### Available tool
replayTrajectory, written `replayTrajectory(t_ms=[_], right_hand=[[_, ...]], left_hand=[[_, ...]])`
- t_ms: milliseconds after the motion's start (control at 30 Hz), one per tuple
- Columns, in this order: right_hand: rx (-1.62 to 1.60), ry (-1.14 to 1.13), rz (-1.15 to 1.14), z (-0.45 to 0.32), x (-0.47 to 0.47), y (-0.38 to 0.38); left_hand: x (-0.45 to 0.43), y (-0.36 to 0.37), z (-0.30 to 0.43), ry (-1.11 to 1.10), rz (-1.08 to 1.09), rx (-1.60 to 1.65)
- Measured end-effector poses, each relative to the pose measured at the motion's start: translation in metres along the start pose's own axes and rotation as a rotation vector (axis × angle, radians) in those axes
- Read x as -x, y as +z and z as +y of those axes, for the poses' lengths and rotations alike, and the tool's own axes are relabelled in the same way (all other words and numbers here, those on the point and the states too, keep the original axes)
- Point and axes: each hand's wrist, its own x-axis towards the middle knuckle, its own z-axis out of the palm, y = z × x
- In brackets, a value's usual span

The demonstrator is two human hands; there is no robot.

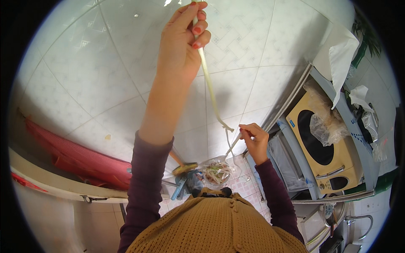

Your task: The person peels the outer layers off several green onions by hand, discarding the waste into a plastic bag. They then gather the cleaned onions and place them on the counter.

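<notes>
A long pale green onion stalk (209, 85) hangs from my left hand (186, 38), whose fingers are closed around it at the top of the view. Its root end droops to just left of my right hand (254, 139). Between thumb and forefinger, my right hand pinches a thin pale strip of peel (233, 144) that slants down to the left; another thin strand hangs from the root end. Below both hands lies a clear plastic bag (218, 172) holding pale and green vegetable scraps.
A cream-coloured microwave oven (341, 158) with plastic bags on it stands on a shelf at right, near a paper roll (326, 60). A red mesh cloth (88, 158) hangs at left. A broom (185, 167) and a blue-handled brush (179, 188) are beside the scraps. A sink (338, 212) is lower right.
</notes>
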Motion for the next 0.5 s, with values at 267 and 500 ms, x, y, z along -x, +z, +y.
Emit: replayTrajectory(t_ms=[267, 500], right_hand=[[0.052, -0.03, -0.31, 0.033, -0.016, 0.013], [-0.471, 0.051, -0.261, -0.097, -0.062, 0.007]], left_hand=[[0.003, 0.003, 0.0, -0.05, -0.025, 0.008], [0.015, 0.013, -0.022, -0.138, 0.034, 0.04]])
